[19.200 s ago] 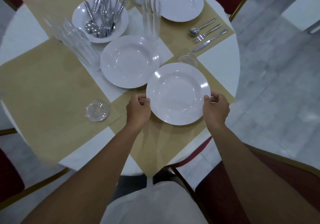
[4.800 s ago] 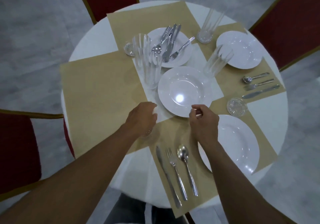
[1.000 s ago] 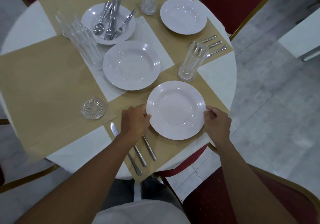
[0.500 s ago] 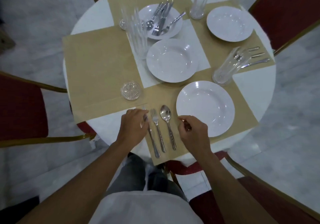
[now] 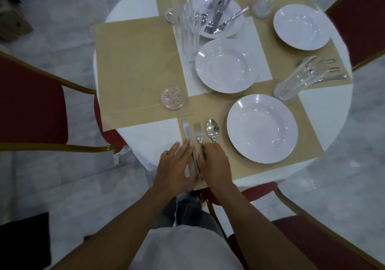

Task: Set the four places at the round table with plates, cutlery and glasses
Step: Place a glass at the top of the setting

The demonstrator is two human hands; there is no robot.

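hands (image 5: 176, 165) flat, grip wide (holding nothing), fingertips touching knife (image 5: 186, 132) and fork (image 5: 199, 135).

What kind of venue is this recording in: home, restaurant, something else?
Probably a banquet hall or restaurant dining room, not a home. Cues: red padded chairs with gold metal frames, a round white-clothed table with tan paper placemats, and pale marbled floor tiles.
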